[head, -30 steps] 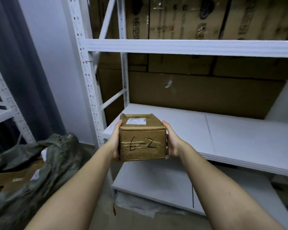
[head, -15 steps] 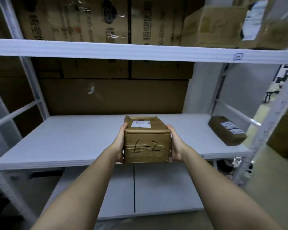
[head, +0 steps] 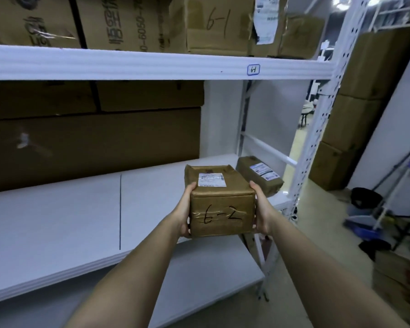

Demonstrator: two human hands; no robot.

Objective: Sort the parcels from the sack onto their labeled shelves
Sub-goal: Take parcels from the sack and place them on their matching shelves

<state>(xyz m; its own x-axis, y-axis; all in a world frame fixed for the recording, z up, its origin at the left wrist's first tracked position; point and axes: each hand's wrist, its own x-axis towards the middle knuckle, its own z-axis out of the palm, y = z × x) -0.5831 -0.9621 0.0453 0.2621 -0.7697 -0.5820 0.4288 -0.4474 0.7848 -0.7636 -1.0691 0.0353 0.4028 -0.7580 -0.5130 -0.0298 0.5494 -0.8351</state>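
Held parcel [head: 220, 202], another parcel [head: 258, 175] on shelf [head: 57, 221] beyond

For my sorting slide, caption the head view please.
Both hands hold a parcel marked 6-2 before a white shelf.

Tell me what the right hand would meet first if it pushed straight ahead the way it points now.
Probably the smaller parcel lying on the middle shelf. The right hand, gripping the parcel marked 6-2, points forward and slightly right, toward it. Depth is unclear, so it might pass just left of it.
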